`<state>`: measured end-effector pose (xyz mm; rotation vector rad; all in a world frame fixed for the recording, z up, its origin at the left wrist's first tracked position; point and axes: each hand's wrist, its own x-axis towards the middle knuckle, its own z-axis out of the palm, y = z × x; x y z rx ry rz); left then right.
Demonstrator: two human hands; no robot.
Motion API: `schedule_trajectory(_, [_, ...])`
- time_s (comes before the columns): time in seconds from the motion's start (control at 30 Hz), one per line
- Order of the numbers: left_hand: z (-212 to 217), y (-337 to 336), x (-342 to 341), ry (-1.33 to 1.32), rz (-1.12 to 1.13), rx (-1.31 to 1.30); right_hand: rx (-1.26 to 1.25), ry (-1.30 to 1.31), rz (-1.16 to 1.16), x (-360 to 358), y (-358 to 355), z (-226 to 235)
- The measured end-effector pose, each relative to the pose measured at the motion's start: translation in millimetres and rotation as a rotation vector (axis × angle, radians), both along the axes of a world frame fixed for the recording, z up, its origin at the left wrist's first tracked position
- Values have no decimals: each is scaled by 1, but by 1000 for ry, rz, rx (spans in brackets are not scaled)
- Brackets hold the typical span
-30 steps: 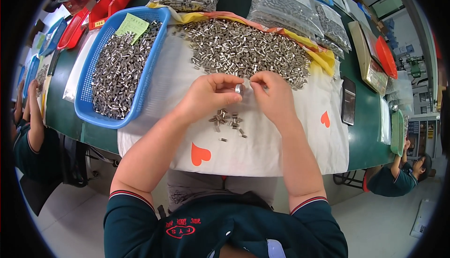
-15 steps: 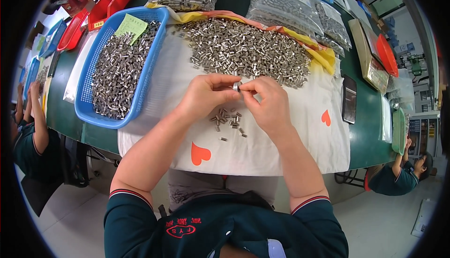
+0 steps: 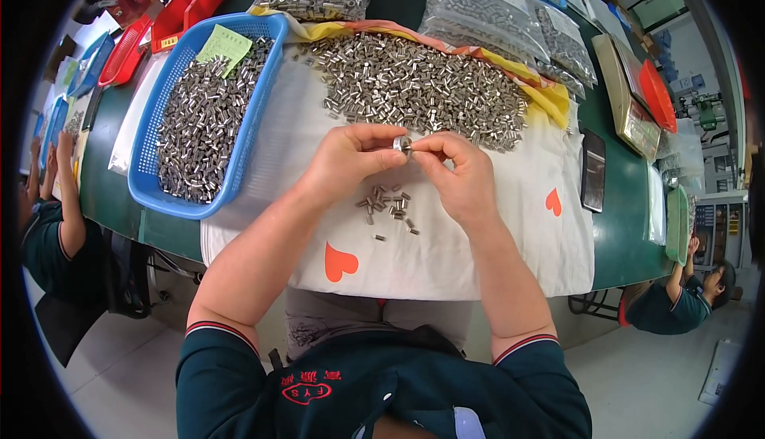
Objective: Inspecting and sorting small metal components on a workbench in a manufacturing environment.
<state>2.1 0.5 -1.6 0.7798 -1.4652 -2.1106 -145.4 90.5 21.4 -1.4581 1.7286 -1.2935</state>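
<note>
My left hand (image 3: 344,160) pinches a short, round metal ring (image 3: 401,145) between thumb and fingers, over the white cloth. From the other side my right hand (image 3: 464,176) is closed at the ring's face, its fingertips pinching a small metal piece (image 3: 409,150), mostly hidden, that meets the ring. Just below the hands lies a small group of loose metal sleeves (image 3: 396,208). Beyond them spreads a large heap of similar short sleeves (image 3: 422,80). A blue basket (image 3: 142,164) to the left holds many more, with a green paper slip on top.
White cloth (image 3: 526,256) with red hearts covers the green table (image 3: 625,232); its yellow-and-pink edge (image 3: 550,100) backs the heap. Clear bags of metal parts (image 3: 478,9) stand behind. A black phone (image 3: 593,170) lies at the right. Co-workers sit at far left and far right.
The ring has turned slightly so its face shows more. My right hand has drawn back a little to the right, and a small piece now shows between its fingertips and the ring.
</note>
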Motion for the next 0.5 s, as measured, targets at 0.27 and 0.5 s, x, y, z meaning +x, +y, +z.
schedule_trajectory(0.27, [2,-1,0,12,31,4,57,-130,-44,6,1,-1])
schedule_trajectory(0.5, [-1,1,-2,-13,94,12,-182,150,-99,16,2,-11])
